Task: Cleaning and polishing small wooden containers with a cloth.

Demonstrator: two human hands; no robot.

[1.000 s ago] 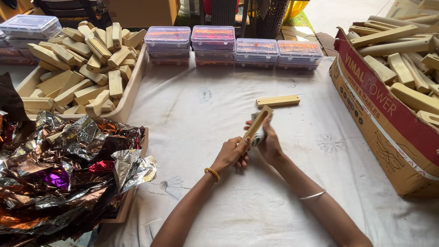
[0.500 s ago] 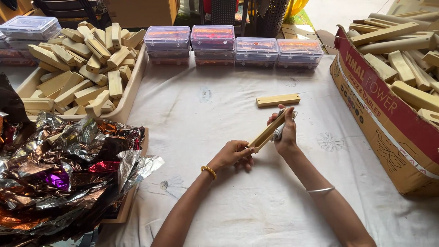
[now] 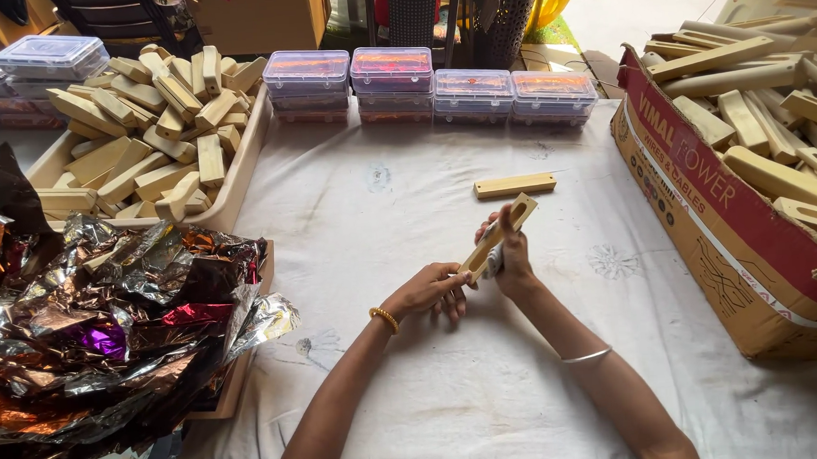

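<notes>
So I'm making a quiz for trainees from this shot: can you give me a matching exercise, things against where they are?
Things:
1. wooden piece in both hands
2. loose wooden bar
3. crumpled foil
4. clear plastic boxes

Places:
A. far edge of the cloth, in a row
B. left side, heaped
C. held above the cloth
D. flat on the cloth beyond the hands

Pairs: 1-C, 2-D, 3-B, 4-A

Both hands (image 3: 473, 271) together, fingers (image 3: 510, 236) apparently curled, forearms converging.
</notes>
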